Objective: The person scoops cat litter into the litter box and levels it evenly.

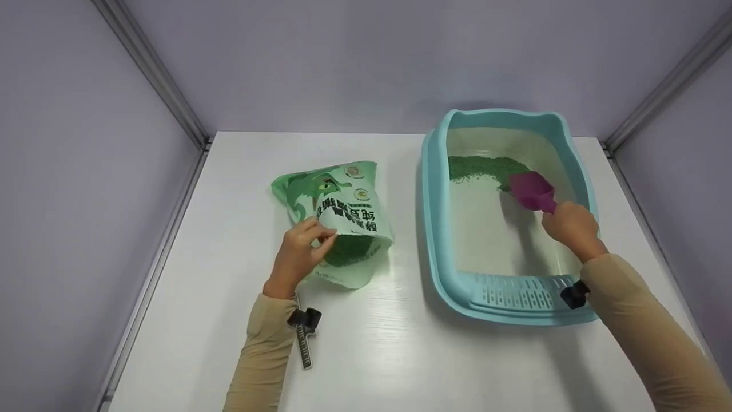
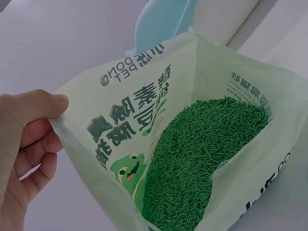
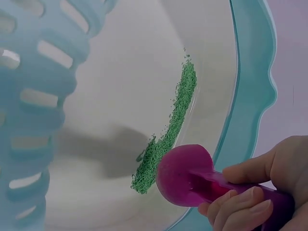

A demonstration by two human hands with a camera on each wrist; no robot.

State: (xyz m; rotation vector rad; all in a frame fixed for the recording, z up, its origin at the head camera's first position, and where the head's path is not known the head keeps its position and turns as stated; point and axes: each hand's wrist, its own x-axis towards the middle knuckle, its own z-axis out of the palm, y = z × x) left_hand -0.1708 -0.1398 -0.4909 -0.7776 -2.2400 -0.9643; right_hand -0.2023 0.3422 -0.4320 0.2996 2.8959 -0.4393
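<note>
My left hand pinches the rim of an opened green bag of cat litter between thumb and fingers. Inside the bag, green litter pellets fill the visible part, as the left wrist view shows. My right hand grips the handle of a purple scoop over the blue litter box. The scoop's bowl hangs at the right end of a strip of green pellets along the back of the pan. In the right wrist view the scoop shows its underside, so its contents are hidden.
A slotted blue step forms the near end of the litter box. Beneath the left wrist, a dark, narrow flat item lies on the white table. Grey panels enclose the table at the back and sides.
</note>
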